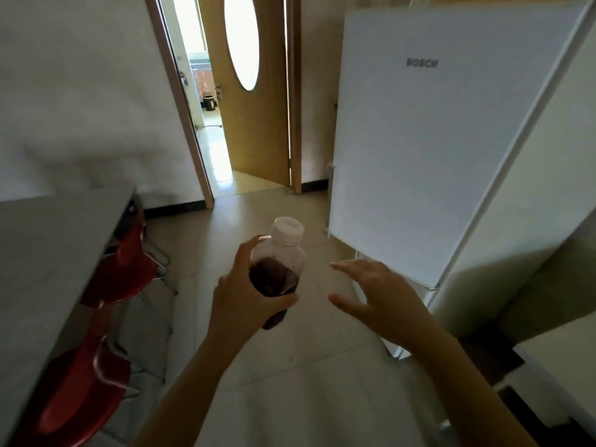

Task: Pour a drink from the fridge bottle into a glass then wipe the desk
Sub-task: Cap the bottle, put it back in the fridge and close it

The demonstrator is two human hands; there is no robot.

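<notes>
Bottle (276, 269) is in the left hand (245, 298), held out over the floor (309, 366), just left of the fridge (429, 150). Head view only. Clear plastic, white cap (288, 231) on, dark reddish-brown drink filling the lower part, the upper part under the cap clear. Bottle leans a little, cap end tipped toward the fridge. Left grip: fingers wrapped and pressed around the bottle's middle, thumb across the front, base sticking out below the hand.

Right hand (377, 295) hangs in the air between bottle and fridge, holding nothing. Grip spread: fingers splayed, thumb pointing toward the bottle, not touching it. Cannot tell if the fingertips touch the fridge edge; they look apart from it.

Fridge is white, with a brand mark near the top; its big white door panel faces the camera, lower corner just beyond the right hand.

Left of the fridge: wooden door (254, 124) with an oval window, standing open, bright room behind it. Far left of the fridge: grey desk (42, 253) edge against the white wall, two red chairs (80, 391) tucked beside it, blurred. Floor is pale tile.
</notes>
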